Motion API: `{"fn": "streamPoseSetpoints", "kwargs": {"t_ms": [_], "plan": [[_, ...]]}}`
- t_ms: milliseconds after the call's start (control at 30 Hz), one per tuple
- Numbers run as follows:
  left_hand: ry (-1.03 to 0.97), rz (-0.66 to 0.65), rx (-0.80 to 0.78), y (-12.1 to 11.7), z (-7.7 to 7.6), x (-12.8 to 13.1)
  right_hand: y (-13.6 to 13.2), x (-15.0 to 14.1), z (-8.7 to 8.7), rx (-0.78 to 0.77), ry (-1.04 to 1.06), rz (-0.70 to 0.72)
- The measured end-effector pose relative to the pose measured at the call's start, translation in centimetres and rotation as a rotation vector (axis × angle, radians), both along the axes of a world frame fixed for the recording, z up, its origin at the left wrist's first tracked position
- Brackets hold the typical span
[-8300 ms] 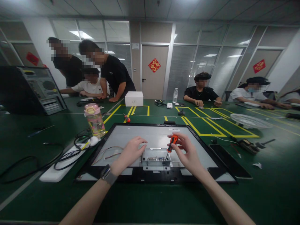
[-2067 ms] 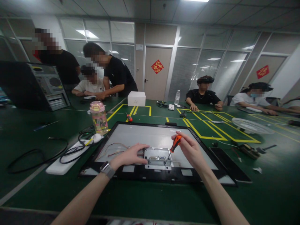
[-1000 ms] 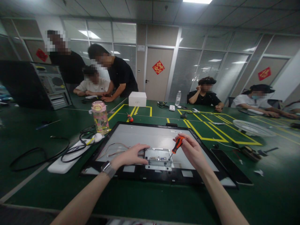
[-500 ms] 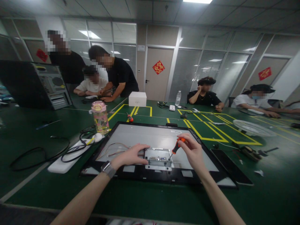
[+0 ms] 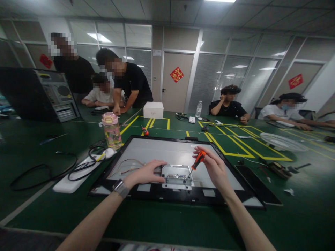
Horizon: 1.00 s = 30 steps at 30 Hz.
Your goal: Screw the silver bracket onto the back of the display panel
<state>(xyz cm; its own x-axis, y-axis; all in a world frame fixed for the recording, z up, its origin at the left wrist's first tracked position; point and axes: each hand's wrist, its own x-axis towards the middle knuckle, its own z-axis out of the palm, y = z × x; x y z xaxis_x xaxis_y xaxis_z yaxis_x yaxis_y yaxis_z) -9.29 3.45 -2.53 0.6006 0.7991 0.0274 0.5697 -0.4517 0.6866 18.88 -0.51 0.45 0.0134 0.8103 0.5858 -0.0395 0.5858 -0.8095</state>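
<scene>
Left of the flat panel (image 5: 157, 151), close to its edge, one white power strip (image 5: 69, 183) lies with black cable (image 5: 43, 165) looped across it. Along the panel's near edge, a strip of green desk (image 5: 167, 223) runs to the desk's front edge. Just beside the panel's right edge is one dark flat device (image 5: 259, 184), with more green desk beyond it.

My left hand (image 5: 146, 172), a watch (image 5: 121, 189) on its wrist, reaches low over the panel's left half, thumb and fingers spread wide at the left side of one metal bracket (image 5: 176, 171). That bracket sits on the panel, near the middle of its near edge. My right hand (image 5: 213, 169), raised over the panel's right half, pinches one orange-and-black screwdriver (image 5: 199, 160); it tilts down to the left, its tip at the bracket's right part.

Counting onward from the panel: one computer case (image 5: 22, 94) far to its left, one pink-lidded bottle (image 5: 112, 134) beside its far left corner, one red-handled tool (image 5: 145, 131) and one white box (image 5: 153, 110) beyond its far edge.
</scene>
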Motion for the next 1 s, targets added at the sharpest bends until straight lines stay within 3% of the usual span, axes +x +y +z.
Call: {"fn": "streamPoseSetpoints", "kwargs": {"t_ms": [100,267,467,700,1000], "plan": [[-0.003,-0.009,0.025,0.09,-0.16,-0.06,-0.08,-0.06,0.00,-0.063,0.015,0.066],[-0.013,-0.016,0.031,0.14,-0.26,-0.08,0.07,-0.30,-0.03,0.052,-0.027,-0.127],[-0.009,-0.026,0.046,0.20,-0.38,-0.11,0.05,-0.30,-0.18,-0.042,0.044,0.070],[-0.015,-0.031,0.049,0.34,-0.58,-0.22,0.21,-0.26,-0.07,0.016,0.040,-0.099],[-0.019,-0.017,0.029,0.09,-0.22,-0.08,0.04,-0.47,0.37,-0.163,0.216,0.226]]}}
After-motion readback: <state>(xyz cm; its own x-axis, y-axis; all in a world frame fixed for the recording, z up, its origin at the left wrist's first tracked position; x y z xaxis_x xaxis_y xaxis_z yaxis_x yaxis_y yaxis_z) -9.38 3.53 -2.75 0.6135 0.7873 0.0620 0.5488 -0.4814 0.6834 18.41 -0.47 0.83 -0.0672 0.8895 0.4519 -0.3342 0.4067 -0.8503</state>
